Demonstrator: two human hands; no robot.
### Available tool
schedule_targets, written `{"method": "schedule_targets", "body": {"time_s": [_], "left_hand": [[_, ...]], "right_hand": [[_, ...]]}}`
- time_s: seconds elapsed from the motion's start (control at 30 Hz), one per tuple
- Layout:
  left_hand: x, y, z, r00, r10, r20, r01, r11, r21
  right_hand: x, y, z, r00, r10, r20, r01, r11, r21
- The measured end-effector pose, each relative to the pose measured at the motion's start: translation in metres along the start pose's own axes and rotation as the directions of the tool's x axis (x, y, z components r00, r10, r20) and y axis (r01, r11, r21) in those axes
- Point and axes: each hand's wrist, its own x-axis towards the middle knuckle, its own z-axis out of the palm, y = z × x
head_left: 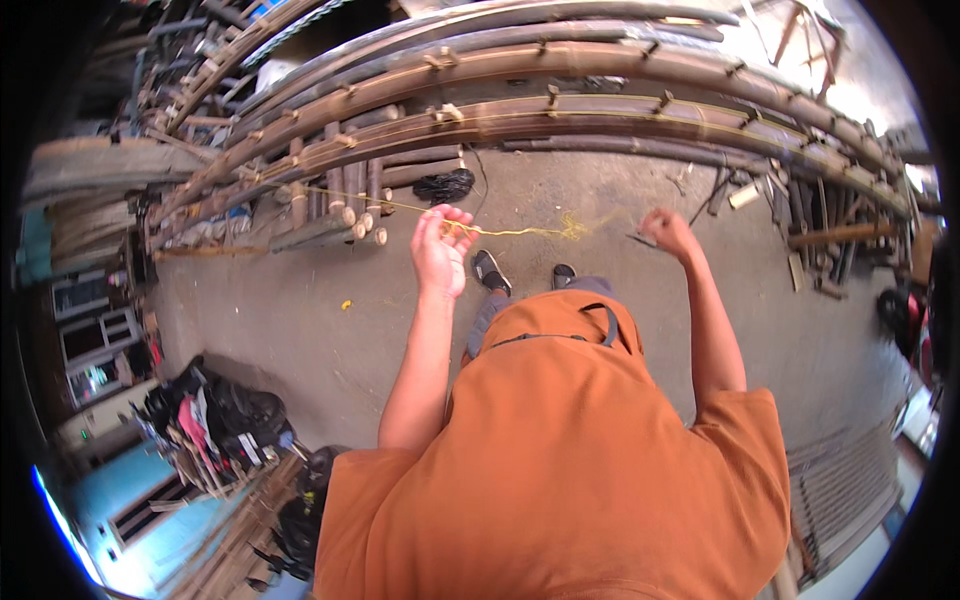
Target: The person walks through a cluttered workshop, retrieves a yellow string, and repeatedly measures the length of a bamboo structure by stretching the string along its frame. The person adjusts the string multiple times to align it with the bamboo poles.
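My left hand (445,250) is closed around a yellow string (510,232), its fingers curled up. From that hand one length runs left toward a long bamboo-like pole (400,140). The other end stretches right into a loose, frayed tangle (572,226) in the air in front of me. My right hand (670,232) is a little to the right of the tangle, fingers bent closed. A small, thin dark tool (642,239) sticks out of it; its exact kind is too small to tell. Faint strands blur between the tangle and this hand.
Long pegged poles (600,62) with yellow string along them span the far side. Cut poles (345,215) and a black bundle (443,186) lie beneath. Bags and a heap of clothes (215,420) are at left; slatted wood (845,490) is at lower right.
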Motion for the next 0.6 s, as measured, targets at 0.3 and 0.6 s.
{"method": "schedule_targets", "body": {"time_s": [0.3, 0.6], "left_hand": [[-0.094, -0.064, -0.002, 0.962, -0.189, 0.196, 0.128, 0.949, 0.286], [-0.216, -0.056, -0.100, 0.975, 0.216, -0.045, -0.094, 0.591, 0.801]], "right_hand": [[-0.049, -0.239, 0.038, 0.708, -0.548, 0.446, 0.392, 0.830, 0.397], [-0.046, -0.254, 0.048, 0.759, -0.340, 0.556, -0.459, 0.327, 0.826]]}}
